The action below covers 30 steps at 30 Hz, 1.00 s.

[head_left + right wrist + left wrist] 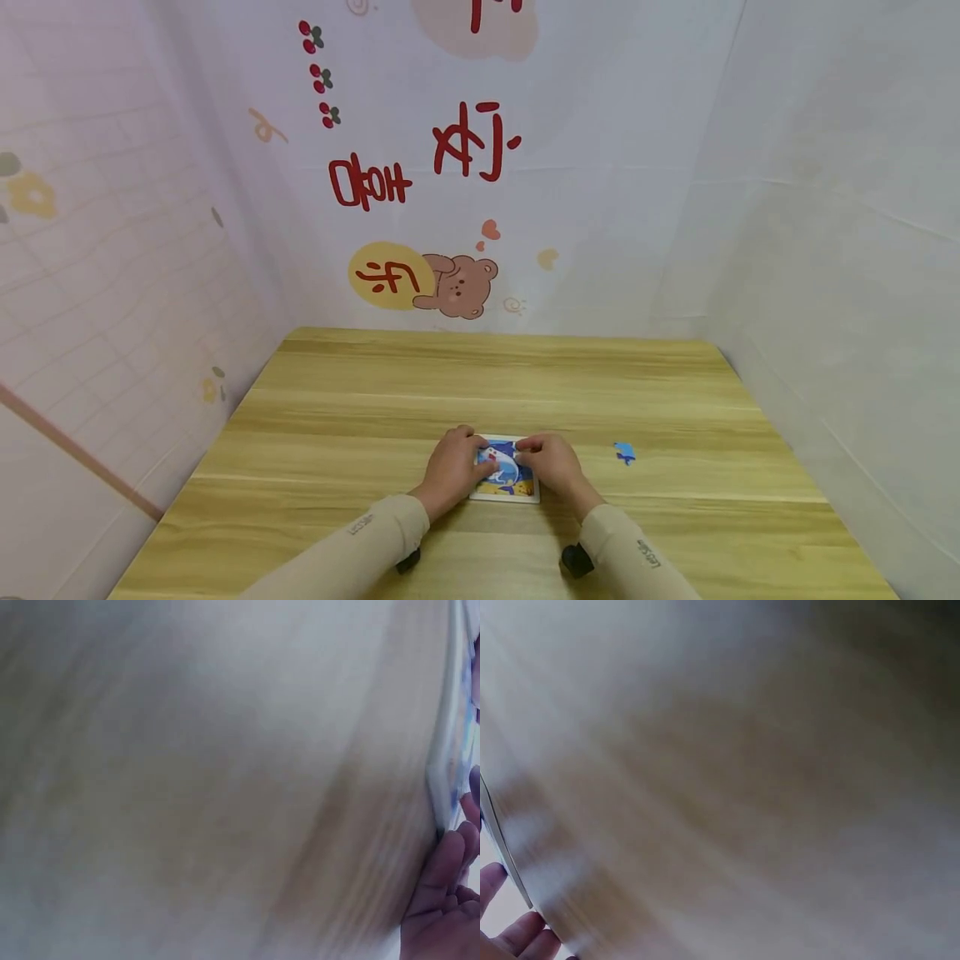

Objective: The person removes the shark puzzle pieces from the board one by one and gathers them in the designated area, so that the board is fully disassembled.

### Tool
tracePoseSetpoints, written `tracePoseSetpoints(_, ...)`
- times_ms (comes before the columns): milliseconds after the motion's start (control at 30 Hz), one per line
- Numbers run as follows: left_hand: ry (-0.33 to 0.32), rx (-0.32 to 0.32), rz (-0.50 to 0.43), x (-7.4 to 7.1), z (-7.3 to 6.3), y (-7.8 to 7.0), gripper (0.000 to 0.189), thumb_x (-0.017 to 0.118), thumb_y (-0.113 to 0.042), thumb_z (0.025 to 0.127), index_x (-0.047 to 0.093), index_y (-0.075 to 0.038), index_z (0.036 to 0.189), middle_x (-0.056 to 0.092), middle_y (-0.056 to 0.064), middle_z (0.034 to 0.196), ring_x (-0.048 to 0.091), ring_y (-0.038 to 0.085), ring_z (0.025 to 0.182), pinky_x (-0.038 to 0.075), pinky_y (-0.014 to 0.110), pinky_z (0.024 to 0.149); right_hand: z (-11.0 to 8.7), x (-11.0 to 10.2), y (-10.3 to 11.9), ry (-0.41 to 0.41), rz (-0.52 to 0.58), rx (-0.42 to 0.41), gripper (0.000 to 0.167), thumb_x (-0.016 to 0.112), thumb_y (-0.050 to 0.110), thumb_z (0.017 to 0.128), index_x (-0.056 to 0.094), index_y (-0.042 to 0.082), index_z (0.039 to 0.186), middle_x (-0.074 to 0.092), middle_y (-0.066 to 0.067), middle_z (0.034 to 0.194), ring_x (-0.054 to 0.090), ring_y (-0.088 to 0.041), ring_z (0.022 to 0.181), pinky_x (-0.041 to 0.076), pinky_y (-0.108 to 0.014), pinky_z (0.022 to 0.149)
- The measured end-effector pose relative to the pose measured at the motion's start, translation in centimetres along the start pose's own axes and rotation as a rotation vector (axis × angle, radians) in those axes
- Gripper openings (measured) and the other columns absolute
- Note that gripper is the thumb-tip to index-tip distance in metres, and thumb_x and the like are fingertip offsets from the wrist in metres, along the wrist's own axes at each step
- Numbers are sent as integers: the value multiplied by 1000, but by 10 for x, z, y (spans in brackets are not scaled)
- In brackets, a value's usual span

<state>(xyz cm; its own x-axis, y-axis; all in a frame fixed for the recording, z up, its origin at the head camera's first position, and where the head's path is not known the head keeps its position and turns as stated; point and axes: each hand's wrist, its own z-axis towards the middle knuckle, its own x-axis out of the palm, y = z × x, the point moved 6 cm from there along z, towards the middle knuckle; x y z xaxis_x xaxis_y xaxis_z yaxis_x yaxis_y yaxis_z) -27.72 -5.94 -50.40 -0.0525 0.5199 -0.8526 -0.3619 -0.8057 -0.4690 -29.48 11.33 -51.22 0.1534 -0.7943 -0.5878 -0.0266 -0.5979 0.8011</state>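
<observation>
A small jigsaw puzzle (506, 487) in a white frame lies flat on the table, with a blue sea picture and a white-and-blue sea animal. My left hand (448, 468) grips its left side, thumb on the picture and fingers along the edge. At the upper right corner, my right hand (553, 467) pinches a puzzle piece between thumb and index finger; the fingers hide most of that piece. The left wrist view catches some left fingers (521, 930) by the frame's edge. Curled right fingers (446, 862) show beside the frame corner in the right wrist view.
A loose blue puzzle piece (624, 452) lies on the wooden table (337, 417) to the right of my right hand. White printed cloth walls (600, 250) stand behind the table and along both sides.
</observation>
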Motion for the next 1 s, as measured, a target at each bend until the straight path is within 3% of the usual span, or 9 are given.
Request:
tracePoseSetpoints(200,10,-6,3,1,0,1,36,77,-36,86,75,-7,106,63,11,112,59,30,105,49,45,91,0,1,-2,15,145,27,17,72,5,87,75,1,103,70,-10,106,61,-24,99,49,-46,92)
tracePoseSetpoints(367,15,-7,-4,1,-1,0,35,77,-34,86,74,-5,106,63,12,111,59,30,104,49,45,90,0,1,0,20,183,19,16,73,4,87,74,0,102,71,-8,99,62,-20,93,50,-42,88)
tracePoseSetpoints(600,25,-20,2,0,0,-3,34,78,-33,86,74,-5,106,63,12,112,59,30,105,49,45,92,1,0,4,8,165,-8,19,74,3,86,72,-1,105,70,-5,92,62,-18,85,53,-37,79)
tracePoseSetpoints(867,30,-18,6,-1,-1,-4,33,78,-31,85,74,-5,105,63,11,109,59,30,103,50,45,90,4,4,9,11,25,-87,32,80,4,80,73,3,111,64,0,81,56,-14,73,50,-32,68)
tracePoseSetpoints(1000,30,-14,8,-1,-1,-4,33,78,-31,85,74,-4,105,63,12,110,59,30,104,49,46,90,5,5,8,-1,7,-72,31,80,6,80,73,5,110,64,2,80,56,-13,73,48,-31,69)
